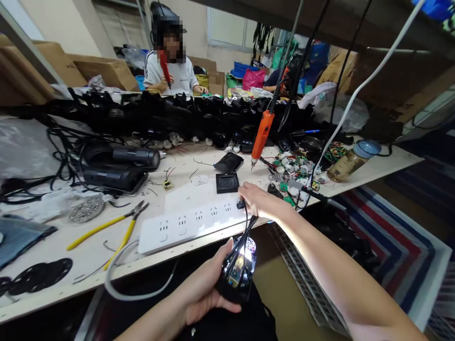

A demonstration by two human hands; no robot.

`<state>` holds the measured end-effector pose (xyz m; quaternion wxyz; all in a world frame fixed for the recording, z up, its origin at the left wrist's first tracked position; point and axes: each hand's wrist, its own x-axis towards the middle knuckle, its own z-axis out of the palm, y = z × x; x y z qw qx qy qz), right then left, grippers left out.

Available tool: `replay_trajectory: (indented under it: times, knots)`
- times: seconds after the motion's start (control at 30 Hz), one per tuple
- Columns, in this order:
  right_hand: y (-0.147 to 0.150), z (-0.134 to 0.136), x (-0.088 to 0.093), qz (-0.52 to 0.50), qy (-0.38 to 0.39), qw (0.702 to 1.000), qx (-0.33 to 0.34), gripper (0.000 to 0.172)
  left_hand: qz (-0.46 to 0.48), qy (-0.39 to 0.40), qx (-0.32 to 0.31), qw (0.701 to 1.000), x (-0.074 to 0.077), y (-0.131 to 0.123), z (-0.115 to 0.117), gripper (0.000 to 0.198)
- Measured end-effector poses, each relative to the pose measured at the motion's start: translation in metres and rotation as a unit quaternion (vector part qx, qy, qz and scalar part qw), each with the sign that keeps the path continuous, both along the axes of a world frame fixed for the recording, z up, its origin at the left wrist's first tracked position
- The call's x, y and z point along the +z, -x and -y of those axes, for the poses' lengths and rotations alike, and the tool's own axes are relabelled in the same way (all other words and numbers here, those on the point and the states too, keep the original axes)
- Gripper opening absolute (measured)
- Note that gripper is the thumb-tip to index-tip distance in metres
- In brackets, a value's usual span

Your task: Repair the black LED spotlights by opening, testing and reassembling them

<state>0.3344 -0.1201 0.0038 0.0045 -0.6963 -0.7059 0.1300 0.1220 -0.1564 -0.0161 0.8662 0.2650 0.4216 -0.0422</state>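
Note:
My left hand grips a black corded device below the table edge. Its shiny front glows brightly, and black cord loops lie across it. My right hand is closed on a small black plug at the right end of a white power strip. Whether the plug is fully seated in the socket cannot be made out. Just beyond those fingers lie a square black plastic part and a black casing with a wire.
Yellow-handled pliers lie left of the strip. An orange electric screwdriver hangs over the table. On the right are a soldering iron, circuit boards and a bottle. Black housings line the back; a person sits opposite.

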Motion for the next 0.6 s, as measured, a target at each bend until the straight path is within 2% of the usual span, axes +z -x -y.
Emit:
replay_trajectory:
  times: [0.1, 0.2, 0.27, 0.3, 0.37, 0.47, 0.53, 0.6]
  knots:
    - [0.0, 0.004, 0.007, -0.001, -0.006, 1.0, -0.001, 0.025, 0.002, -0.001, 0.0, 1.0, 0.002, 0.0, 0.001, 0.057]
    - [0.006, 0.021, 0.03, -0.001, -0.034, 0.999, -0.015, 0.028, 0.006, -0.001, 0.004, 1.0, 0.004, 0.002, 0.003, 0.057]
    - [0.015, 0.037, 0.048, -0.011, -0.082, 0.996, -0.017, 0.026, 0.012, -0.004, 0.009, 1.0, 0.006, 0.004, 0.004, 0.057]
    - [0.02, 0.045, 0.056, -0.028, -0.111, 0.993, -0.005, 0.022, 0.016, -0.006, 0.013, 1.0, 0.007, 0.005, 0.004, 0.057]
    - [0.032, 0.058, 0.067, -0.09, -0.147, 0.983, 0.063, 0.018, 0.029, -0.009, 0.024, 0.999, 0.009, 0.006, 0.005, 0.056]
    - [0.044, 0.065, 0.068, -0.137, -0.105, 0.972, 0.162, 0.017, 0.04, -0.015, 0.052, 0.998, 0.011, 0.007, 0.006, 0.052]
    - [0.045, 0.062, 0.063, -0.133, -0.08, 0.972, 0.178, 0.016, 0.04, -0.025, 0.072, 0.996, 0.013, 0.008, 0.006, 0.051]
    - [0.043, 0.057, 0.056, -0.138, -0.083, 0.971, 0.175, 0.023, 0.037, -0.036, 0.095, 0.994, 0.016, 0.01, 0.006, 0.052]
